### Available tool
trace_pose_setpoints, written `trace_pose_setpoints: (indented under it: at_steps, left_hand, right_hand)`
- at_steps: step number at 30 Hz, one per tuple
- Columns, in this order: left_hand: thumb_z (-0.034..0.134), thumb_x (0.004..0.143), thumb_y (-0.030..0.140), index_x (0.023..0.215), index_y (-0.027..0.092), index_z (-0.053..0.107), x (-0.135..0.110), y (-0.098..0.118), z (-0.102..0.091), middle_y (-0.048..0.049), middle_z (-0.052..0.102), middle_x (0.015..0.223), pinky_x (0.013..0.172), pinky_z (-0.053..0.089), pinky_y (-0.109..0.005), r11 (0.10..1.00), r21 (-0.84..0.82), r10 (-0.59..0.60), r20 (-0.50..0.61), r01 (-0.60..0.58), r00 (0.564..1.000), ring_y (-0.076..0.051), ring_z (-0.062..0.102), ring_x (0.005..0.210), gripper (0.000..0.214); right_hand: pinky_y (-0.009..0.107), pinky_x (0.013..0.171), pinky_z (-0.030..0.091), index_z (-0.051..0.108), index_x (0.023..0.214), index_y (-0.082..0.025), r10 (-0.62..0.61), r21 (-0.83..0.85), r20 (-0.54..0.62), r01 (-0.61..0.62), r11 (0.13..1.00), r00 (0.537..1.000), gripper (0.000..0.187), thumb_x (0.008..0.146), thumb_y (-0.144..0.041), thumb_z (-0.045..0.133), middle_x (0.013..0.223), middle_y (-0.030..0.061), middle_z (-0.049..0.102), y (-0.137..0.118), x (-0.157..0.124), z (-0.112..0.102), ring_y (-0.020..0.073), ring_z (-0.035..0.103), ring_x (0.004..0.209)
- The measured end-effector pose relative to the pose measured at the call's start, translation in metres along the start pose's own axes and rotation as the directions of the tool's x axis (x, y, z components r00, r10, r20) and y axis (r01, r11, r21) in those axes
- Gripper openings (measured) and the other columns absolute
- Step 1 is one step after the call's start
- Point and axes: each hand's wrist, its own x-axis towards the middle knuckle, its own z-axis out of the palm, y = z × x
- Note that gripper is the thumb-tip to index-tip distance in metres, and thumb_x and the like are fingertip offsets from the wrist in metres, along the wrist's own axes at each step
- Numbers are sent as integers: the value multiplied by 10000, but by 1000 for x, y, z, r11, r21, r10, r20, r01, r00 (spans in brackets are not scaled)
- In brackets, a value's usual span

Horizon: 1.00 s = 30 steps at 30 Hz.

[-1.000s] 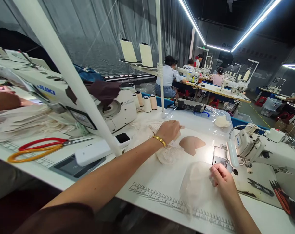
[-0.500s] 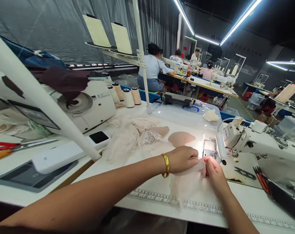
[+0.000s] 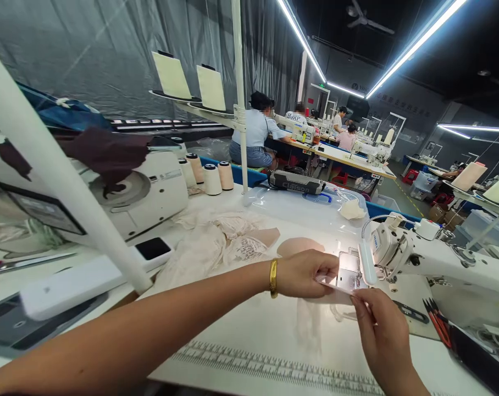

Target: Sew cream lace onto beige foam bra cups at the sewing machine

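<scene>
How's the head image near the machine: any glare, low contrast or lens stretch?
Head view: glare whitens the shiny metal needle plate beside the bare left hand; head view: the sheer pale fabric piece, pinched by it and the bare right hand, contrasts weakly with the smooth white tabletop; head view: the thick white pole slants, possibly wide-lens distortion.

Ceiling tubes (image 3: pixel 302 39): harsh white glare against near-black ceiling (image 3: pixel 332 22)
Lamp (image 3: pixel 367 264): strong local light, metal plate (image 3: pixel 347 268) washed out
Held cloth (image 3: pixel 335 296): pale, low contrast against bright tabletop (image 3: pixel 241 324)
Clear plastic (image 3: pixel 299 209): glossy highlights
Slanted pole (image 3: pixel 68 170): stretched by edge distortion
Far workers (image 3: pixel 253 132): small, 2 partly pixelated
</scene>
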Motion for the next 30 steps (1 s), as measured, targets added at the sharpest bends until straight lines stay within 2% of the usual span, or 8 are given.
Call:
trace_pose_setpoints:
  at_steps: [3, 6, 10, 13, 17, 19, 24, 30]
  left_hand:
    - [590, 832, 97, 766, 203, 463, -12, -6, 12, 49, 510, 640, 582, 324, -273, 895, 423, 263, -241, -143, 934, -133, 448, 588, 178]
    - [609, 886, 113, 792, 202, 523, -24, -15, 32, 4, 607, 718, 646, 362, -317, 666, 727, 394, -154, -166, 906, -172, 521, 662, 155]
    - [792, 815, 311, 754, 194, 549, -19, -17, 57, -2, 639, 750, 610, 387, -332, 644, 703, 398, 28, -301, 917, -185, 564, 707, 277]
    - [652, 881, 119, 765, 189, 561, 3, -14, 69, -12, 652, 777, 631, 410, -340, 619, 701, 460, 40, -353, 887, -178, 563, 688, 163]
    - [672, 764, 67, 702, 189, 539, 28, -21, 80, -21, 620, 720, 528, 351, -347, 681, 683, 287, 86, -266, 954, -187, 532, 606, 191]
    - [644, 794, 88, 685, 187, 532, 31, -27, 85, -31, 608, 733, 528, 343, -341, 702, 674, 254, 62, -229, 965, -186, 521, 607, 185]
    - [576, 877, 125, 686, 180, 528, 26, -35, 92, -41, 610, 810, 696, 415, -352, 737, 636, 338, -50, -230, 940, -199, 547, 755, 204]
    - [537, 900, 118, 734, 177, 561, 26, -32, 94, -34, 592, 769, 726, 398, -353, 750, 623, 360, -104, -221, 927, -189, 500, 715, 178]
  right_hand:
    - [281, 749, 539, 641, 1116, -242, -146, -99, -28, 143, 985, 989, 281, 950, -47, 525, 998, 58, 740, 11, -5, 10, 178, 688, 860]
    - [300, 746, 544, 662, 1125, -271, -159, -190, 164, 189, 963, 974, 276, 968, -98, 514, 1041, 57, 745, 35, -18, 23, 198, 692, 872]
    - [285, 752, 534, 692, 1110, -274, -203, -120, 473, 291, 949, 857, 290, 1012, -149, 450, 1009, 43, 746, 74, -29, 25, 189, 679, 863]
    - [285, 764, 527, 680, 1175, -288, -192, -72, 560, 278, 958, 806, 315, 1024, -160, 435, 1077, 45, 735, 93, -27, 13, 188, 665, 905]
    - [312, 763, 501, 668, 1219, -272, -158, -123, 553, 268, 956, 818, 368, 1006, -105, 418, 1199, 80, 708, 103, -25, -4, 216, 636, 973]
    - [313, 748, 479, 664, 1229, -268, -128, -174, 537, 258, 950, 834, 392, 983, -78, 426, 1163, 83, 707, 102, -28, -9, 224, 610, 969]
    - [280, 663, 410, 669, 1201, -274, -87, -169, 602, 233, 958, 794, 410, 949, -48, 437, 927, 44, 667, 97, -30, -15, 192, 536, 822]
    - [273, 675, 403, 686, 1115, -271, -55, -147, 626, 187, 971, 778, 337, 968, -85, 446, 911, 42, 641, 94, -25, -19, 182, 512, 814]
